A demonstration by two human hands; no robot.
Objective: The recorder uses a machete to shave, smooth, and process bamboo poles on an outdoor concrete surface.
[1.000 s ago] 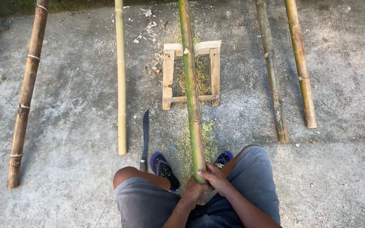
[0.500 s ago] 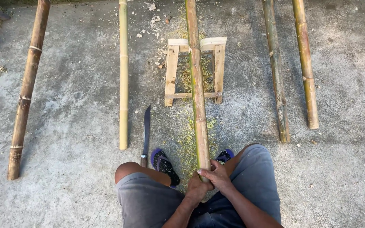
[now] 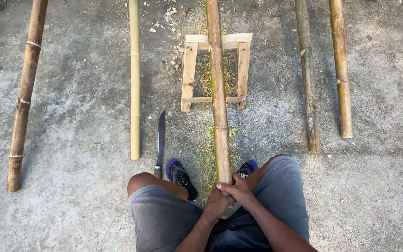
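Both my hands grip the near end of a long bamboo pole between my knees. My left hand wraps it from the left and my right hand from the right, fingers overlapping. The pole runs away from me and rests on a small wooden stand farther out. A long dark blade with a handle lies on the concrete to the left of the pole, next to my left foot in a blue sandal.
Other bamboo poles lie on the concrete: a brown one at far left, a pale yellow one left of the blade, and two on the right. Green shavings are scattered under the stand and by my feet.
The held pole has straightened from a slight lean to the left. Its surface now looks paler, with less green showing. Both hands stay shut on its end.
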